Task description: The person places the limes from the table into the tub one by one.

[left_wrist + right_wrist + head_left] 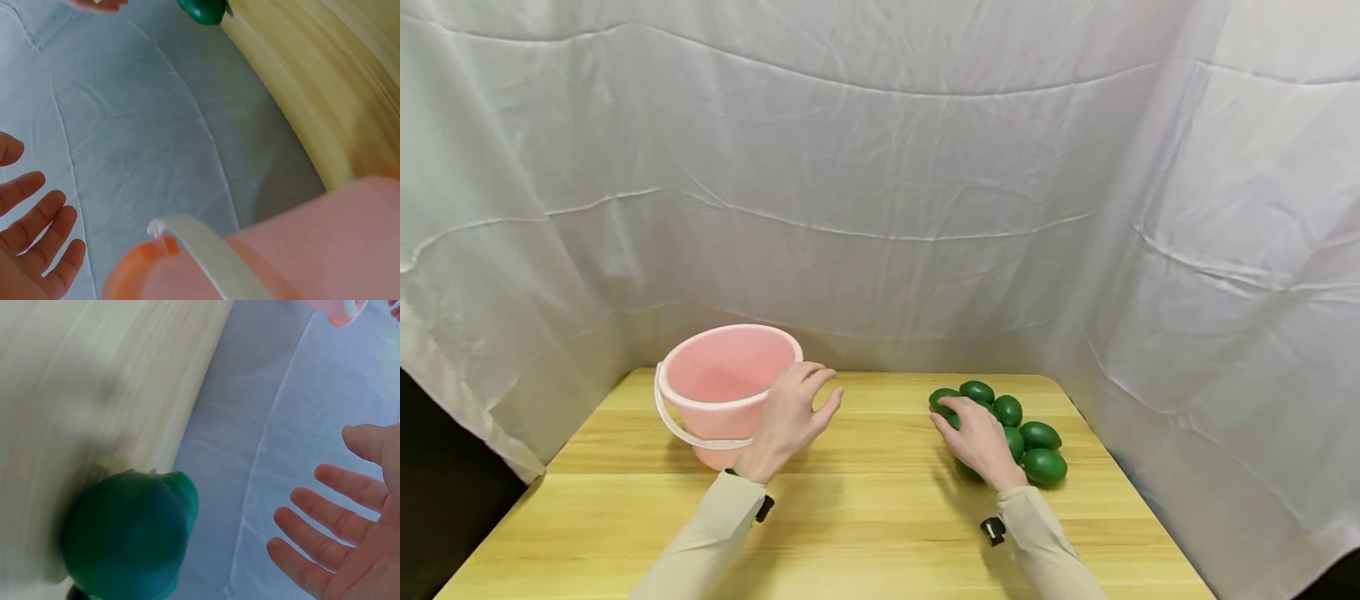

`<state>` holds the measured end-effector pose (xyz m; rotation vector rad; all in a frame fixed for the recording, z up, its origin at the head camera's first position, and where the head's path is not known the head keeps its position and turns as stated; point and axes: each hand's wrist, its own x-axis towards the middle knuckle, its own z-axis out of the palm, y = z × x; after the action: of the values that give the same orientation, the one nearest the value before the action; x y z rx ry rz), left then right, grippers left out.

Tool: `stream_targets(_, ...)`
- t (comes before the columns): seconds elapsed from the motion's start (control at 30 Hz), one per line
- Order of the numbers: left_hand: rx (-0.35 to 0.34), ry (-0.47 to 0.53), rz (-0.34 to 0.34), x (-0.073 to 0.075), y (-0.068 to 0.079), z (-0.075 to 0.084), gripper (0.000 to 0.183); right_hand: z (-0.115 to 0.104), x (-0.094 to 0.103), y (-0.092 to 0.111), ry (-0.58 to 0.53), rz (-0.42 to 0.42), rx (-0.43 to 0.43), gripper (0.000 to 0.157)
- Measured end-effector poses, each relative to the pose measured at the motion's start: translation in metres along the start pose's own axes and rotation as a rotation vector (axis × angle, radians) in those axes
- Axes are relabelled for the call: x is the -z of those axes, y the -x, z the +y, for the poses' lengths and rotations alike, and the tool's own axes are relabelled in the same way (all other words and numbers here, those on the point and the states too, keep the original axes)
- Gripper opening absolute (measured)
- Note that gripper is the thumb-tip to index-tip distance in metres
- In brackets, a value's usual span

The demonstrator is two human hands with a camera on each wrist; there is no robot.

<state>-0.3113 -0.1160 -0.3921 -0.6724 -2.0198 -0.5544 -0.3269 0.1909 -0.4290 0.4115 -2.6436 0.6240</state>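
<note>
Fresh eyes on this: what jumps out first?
The big pink bucket on the left of the wooden table, its pale handle hanging down the front. Then the cluster of glossy dark green fruit-like objects on the right. Two open hands next: the left by the bucket, the right over the cluster.

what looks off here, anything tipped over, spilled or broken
Nothing stands out. The pink bucket stands upright, its pale handle hanging down in front, and the green ovals sit grouped on the table. No spill or damage shows.
</note>
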Motion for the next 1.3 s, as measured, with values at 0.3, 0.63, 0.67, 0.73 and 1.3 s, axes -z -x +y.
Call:
stream_targets(0.3, 0.084, -0.041, 0.089, 0.017, 0.009, -0.020, 0.019, 0.016, 0.006, 0.005, 0.010, -0.003, -0.013, 0.038)
stream_targets(0.63, 0.099, -0.105, 0.141, 0.033, 0.029, -0.040, 0.018, 0.033, 0.012, 0.009, 0.001, -0.019, -0.058, 0.039)
stream_targets(0.67, 0.101, -0.107, 0.140, 0.035, 0.031, -0.042, 0.018, 0.035, 0.013, 0.009, -0.002, -0.016, -0.062, 0.038)
stream_targets(0.73, 0.104, -0.109, 0.140, 0.039, 0.034, -0.045, 0.017, 0.040, 0.014, 0.010, -0.007, -0.015, -0.070, 0.038)
stream_targets(1.3, 0.133, -0.160, 0.194, 0.060, 0.065, -0.073, 0.039, 0.087, 0.035, 0.017, 0.024, -0.081, -0.146, 0.044)
